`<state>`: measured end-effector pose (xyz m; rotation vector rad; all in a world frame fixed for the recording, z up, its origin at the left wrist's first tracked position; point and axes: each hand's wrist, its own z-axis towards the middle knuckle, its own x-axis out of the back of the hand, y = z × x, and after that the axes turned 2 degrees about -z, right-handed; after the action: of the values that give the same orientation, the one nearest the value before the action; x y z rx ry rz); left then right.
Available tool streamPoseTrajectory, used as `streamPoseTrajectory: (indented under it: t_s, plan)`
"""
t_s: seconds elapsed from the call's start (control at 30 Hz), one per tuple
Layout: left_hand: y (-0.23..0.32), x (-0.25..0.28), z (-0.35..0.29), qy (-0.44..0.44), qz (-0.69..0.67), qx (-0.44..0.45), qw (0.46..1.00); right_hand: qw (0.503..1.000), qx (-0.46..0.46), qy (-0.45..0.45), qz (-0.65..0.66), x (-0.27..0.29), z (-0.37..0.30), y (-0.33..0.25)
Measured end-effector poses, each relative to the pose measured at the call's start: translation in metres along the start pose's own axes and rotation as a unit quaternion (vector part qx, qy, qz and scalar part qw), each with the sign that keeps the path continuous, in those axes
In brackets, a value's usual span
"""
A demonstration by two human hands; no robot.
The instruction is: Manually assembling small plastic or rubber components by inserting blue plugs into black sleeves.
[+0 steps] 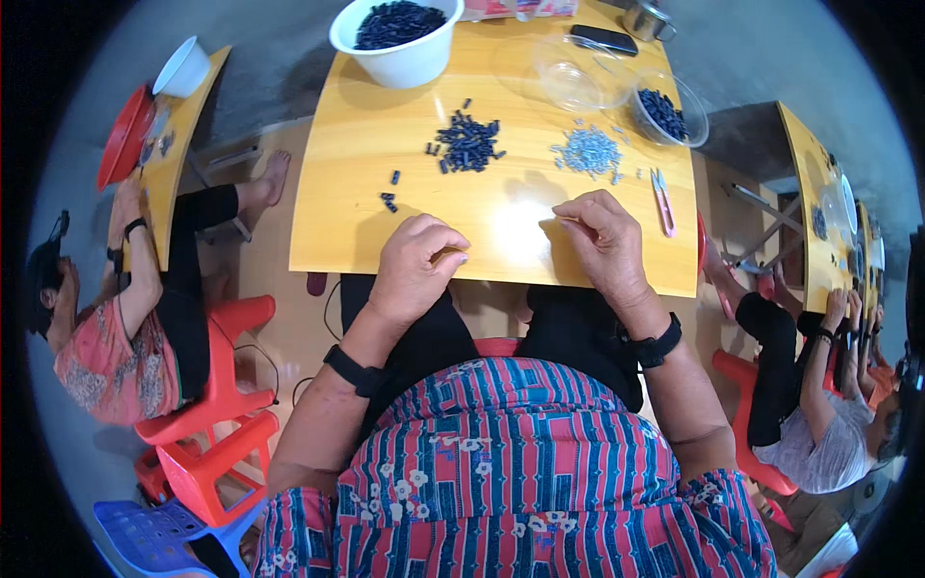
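Note:
My left hand [416, 266] hovers over the near edge of the wooden table [366, 116], its fingers curled and thumb close to the index finger. To its right, my right hand [607, 246] is bent in a similar pinch; whatever either holds, if anything, is too small or hidden to make out. Beyond the left hand lie a few loose black pieces [388, 202] and a pile of small black tube-like pieces [469, 144]. A heap of small grey metallic pieces [590, 152] lies beyond the right hand. Pink-handled snips [664, 204] rest at the table's right side.
A white tub [409, 60] of black pieces stands at the far left. Far right are a clear bowl [696, 127] with black pieces, a clear lid-like container [581, 87], a black phone [604, 39] and a metal cup [649, 21]. People sit at tables on both sides.

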<state>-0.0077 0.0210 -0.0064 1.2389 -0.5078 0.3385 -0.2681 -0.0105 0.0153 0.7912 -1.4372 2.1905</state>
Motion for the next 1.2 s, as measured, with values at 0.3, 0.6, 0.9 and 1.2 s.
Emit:
streamPoseTrajectory:
  t_s: [0.3, 0.6, 0.9, 1.2]
  plan:
    - [-0.013, 0.028, -0.010, 0.141, 0.032, 0.074, 0.987, 0.999, 0.016, -0.043, 0.010, -0.056, 0.027, -0.027]
    - [-0.031, 0.052, 0.007, 0.119, 0.069, 0.099, 0.986, 0.995, 0.020, -0.059, 0.072, -0.072, 0.017, -0.016]
    - [-0.042, 0.051, 0.010, 0.104, 0.028, 0.084, 0.991, 0.995, 0.016, -0.064, 0.077, -0.072, 0.016, -0.017]
    - [-0.040, 0.054, 0.012, 0.041, 0.102, 0.014, 0.994, 0.995, 0.016, -0.055, 0.076, -0.075, 0.015, -0.014]
